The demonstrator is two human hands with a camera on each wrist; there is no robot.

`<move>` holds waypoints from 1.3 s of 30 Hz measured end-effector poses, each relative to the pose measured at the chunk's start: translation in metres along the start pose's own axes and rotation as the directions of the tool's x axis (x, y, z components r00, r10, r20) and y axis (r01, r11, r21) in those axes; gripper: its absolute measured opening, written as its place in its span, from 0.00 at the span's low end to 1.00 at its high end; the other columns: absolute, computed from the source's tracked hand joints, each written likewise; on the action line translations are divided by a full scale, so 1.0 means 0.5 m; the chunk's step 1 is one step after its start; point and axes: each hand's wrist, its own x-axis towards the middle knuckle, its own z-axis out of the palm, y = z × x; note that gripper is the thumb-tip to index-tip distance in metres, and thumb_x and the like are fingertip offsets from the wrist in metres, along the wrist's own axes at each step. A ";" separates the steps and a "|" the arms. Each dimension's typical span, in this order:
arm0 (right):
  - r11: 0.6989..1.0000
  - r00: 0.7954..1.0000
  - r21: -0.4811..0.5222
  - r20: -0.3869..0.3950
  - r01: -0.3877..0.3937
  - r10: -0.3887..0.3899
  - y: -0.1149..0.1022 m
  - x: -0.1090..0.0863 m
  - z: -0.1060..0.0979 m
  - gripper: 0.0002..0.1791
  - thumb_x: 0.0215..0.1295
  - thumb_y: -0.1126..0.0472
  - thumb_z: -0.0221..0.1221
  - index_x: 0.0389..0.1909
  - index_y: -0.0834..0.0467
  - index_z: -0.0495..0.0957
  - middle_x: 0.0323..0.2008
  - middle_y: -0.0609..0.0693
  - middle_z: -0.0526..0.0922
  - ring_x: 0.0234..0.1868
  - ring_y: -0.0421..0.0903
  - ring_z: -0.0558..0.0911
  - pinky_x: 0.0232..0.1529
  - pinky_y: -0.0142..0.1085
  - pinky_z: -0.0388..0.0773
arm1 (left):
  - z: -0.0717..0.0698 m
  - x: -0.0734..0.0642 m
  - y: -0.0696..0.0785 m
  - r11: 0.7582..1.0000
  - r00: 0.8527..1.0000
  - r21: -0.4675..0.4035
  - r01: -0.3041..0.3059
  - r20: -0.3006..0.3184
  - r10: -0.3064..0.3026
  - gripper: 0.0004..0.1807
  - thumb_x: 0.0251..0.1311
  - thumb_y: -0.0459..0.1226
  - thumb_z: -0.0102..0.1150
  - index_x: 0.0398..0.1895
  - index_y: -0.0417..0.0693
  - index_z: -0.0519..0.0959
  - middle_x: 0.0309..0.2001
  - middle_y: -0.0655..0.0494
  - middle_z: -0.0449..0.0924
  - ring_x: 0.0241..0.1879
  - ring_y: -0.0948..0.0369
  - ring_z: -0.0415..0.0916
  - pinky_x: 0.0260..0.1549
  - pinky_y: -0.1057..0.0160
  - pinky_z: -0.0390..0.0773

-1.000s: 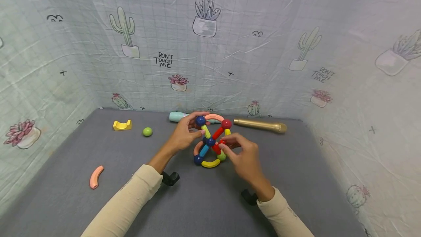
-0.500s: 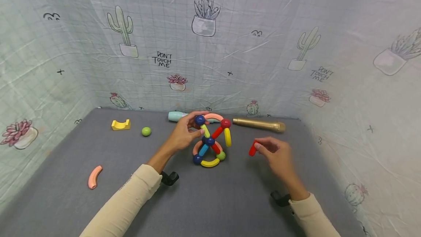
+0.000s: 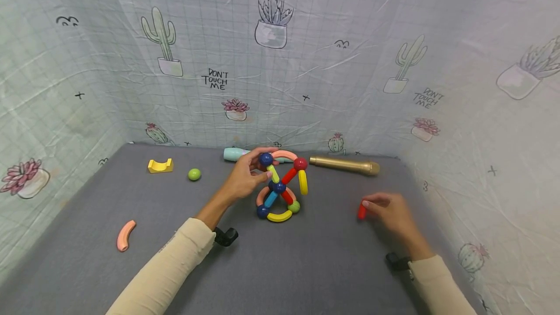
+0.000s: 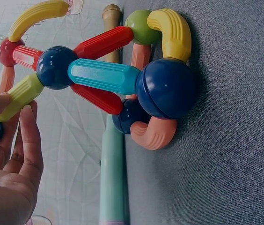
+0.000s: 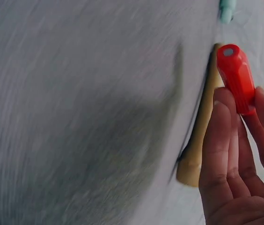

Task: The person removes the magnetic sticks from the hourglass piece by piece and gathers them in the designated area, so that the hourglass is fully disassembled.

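Note:
A magnetic ball-and-stick structure [image 3: 279, 187] stands upright on the grey cloth: a lower ring of curved sticks and balls, several straight sticks and an upper part. My left hand [image 3: 246, 179] steadies its upper left, pinching the lime-green stick [image 4: 22, 96] just beside a dark blue ball [image 3: 266, 159]. From the red ball [image 3: 300, 164] at the upper right, a curved yellow stick [image 3: 303, 182] hangs with its lower end free. Off to the right, my right hand [image 3: 391, 213] pinches a short red magnetic stick [image 5: 236, 77] between thumb and fingers, with a metal end showing.
At the back lie a mint-green cylinder [image 3: 233, 154] and a gold microphone-shaped object [image 3: 345, 165]. To the left are a yellow notched block [image 3: 160, 166], a green ball [image 3: 194, 174] and a curved salmon-pink stick [image 3: 126, 236]. A printed cloth [image 3: 280, 86] rises behind.
My right hand has moved away from the structure to the right, taking the red stick along. The yellow curved stick's lower end is now exposed. My left hand has stayed in place.

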 end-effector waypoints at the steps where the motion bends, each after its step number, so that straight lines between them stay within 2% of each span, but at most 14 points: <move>1: 1.000 1.000 -0.005 0.013 -0.016 0.016 0.005 0.001 -0.002 0.13 0.70 0.61 0.70 0.49 0.65 0.89 0.42 0.60 0.93 0.35 0.35 0.89 0.37 0.28 0.82 | 0.000 0.000 0.000 1.000 1.000 0.001 0.001 0.000 -0.001 0.33 0.70 0.25 0.64 0.75 0.56 0.73 0.60 0.46 0.87 0.48 0.40 0.79 0.41 0.66 0.85; 6: 0.996 0.996 -0.048 0.048 -0.070 0.073 0.019 0.003 -0.007 0.12 0.69 0.61 0.71 0.47 0.66 0.89 0.40 0.60 0.93 0.36 0.40 0.90 0.36 0.29 0.82 | 0.000 0.000 0.001 1.000 1.000 0.009 0.003 0.002 -0.003 0.33 0.70 0.25 0.64 0.75 0.56 0.73 0.60 0.47 0.87 0.48 0.42 0.79 0.41 0.65 0.85; 14: 0.991 0.993 -0.113 0.086 -0.066 0.076 0.038 0.004 -0.011 0.10 0.69 0.62 0.70 0.45 0.65 0.89 0.36 0.57 0.93 0.33 0.42 0.89 0.34 0.30 0.82 | 0.000 -0.001 0.003 1.000 1.000 0.028 0.000 0.003 0.000 0.33 0.70 0.26 0.64 0.75 0.59 0.74 0.59 0.48 0.87 0.46 0.47 0.80 0.41 0.64 0.85; 18: 0.974 1.000 -0.227 0.013 -0.020 0.023 0.017 0.000 -0.007 0.11 0.70 0.59 0.70 0.46 0.62 0.90 0.40 0.57 0.93 0.36 0.47 0.90 0.37 0.38 0.83 | 0.001 -0.001 0.002 1.000 1.000 0.030 0.001 0.005 -0.001 0.33 0.70 0.26 0.64 0.75 0.59 0.74 0.59 0.48 0.87 0.46 0.48 0.80 0.41 0.63 0.85; 22: 0.956 0.993 -0.289 -0.088 0.054 -0.082 -0.037 0.006 0.015 0.13 0.74 0.54 0.67 0.50 0.58 0.89 0.46 0.57 0.92 0.44 0.55 0.91 0.44 0.52 0.85 | 0.000 0.000 0.002 0.999 1.000 0.033 0.005 0.007 -0.006 0.33 0.70 0.27 0.64 0.75 0.59 0.73 0.59 0.49 0.87 0.46 0.47 0.80 0.42 0.62 0.85; 25: 0.970 0.986 -0.211 -0.086 0.122 -0.143 -0.084 0.022 0.040 0.15 0.78 0.52 0.63 0.54 0.56 0.87 0.49 0.56 0.92 0.48 0.56 0.91 0.50 0.55 0.85 | -0.001 0.002 0.003 0.999 1.000 0.039 0.006 0.011 -0.007 0.33 0.70 0.27 0.64 0.75 0.59 0.73 0.59 0.49 0.87 0.47 0.46 0.81 0.43 0.61 0.84; 28: 0.984 0.984 -0.020 -0.026 0.176 -0.176 -0.134 0.044 0.068 0.18 0.81 0.52 0.60 0.60 0.58 0.84 0.53 0.58 0.90 0.51 0.57 0.90 0.54 0.55 0.85 | -0.001 0.004 0.003 0.999 1.000 0.048 0.008 0.015 -0.009 0.33 0.70 0.27 0.64 0.75 0.58 0.74 0.59 0.49 0.87 0.48 0.45 0.80 0.44 0.62 0.84; 30: 0.976 0.982 0.125 0.039 0.178 -0.184 -0.168 0.059 0.086 0.20 0.82 0.52 0.57 0.66 0.59 0.80 0.57 0.60 0.88 0.53 0.57 0.90 0.57 0.54 0.85 | -0.001 0.005 0.003 0.999 1.000 0.052 0.011 0.020 -0.012 0.33 0.70 0.27 0.65 0.74 0.59 0.74 0.59 0.48 0.87 0.49 0.44 0.80 0.44 0.62 0.83; 33: 0.951 0.972 0.283 0.158 0.123 -0.173 -0.217 0.079 0.111 0.25 0.85 0.50 0.52 0.73 0.58 0.73 0.63 0.62 0.84 0.58 0.58 0.88 0.62 0.55 0.83 | -0.001 0.007 0.003 0.999 0.999 0.050 0.020 0.029 -0.021 0.33 0.70 0.26 0.64 0.74 0.58 0.74 0.59 0.48 0.87 0.50 0.42 0.80 0.45 0.62 0.83; 39: 0.911 0.935 0.407 0.343 -0.063 -0.088 -0.283 0.114 0.150 0.30 0.85 0.42 0.48 0.79 0.48 0.66 0.72 0.57 0.75 0.67 0.60 0.82 0.71 0.55 0.76 | -0.002 0.009 0.004 0.998 0.999 0.048 0.029 0.039 -0.031 0.32 0.71 0.27 0.63 0.74 0.59 0.73 0.60 0.49 0.87 0.50 0.42 0.78 0.45 0.60 0.81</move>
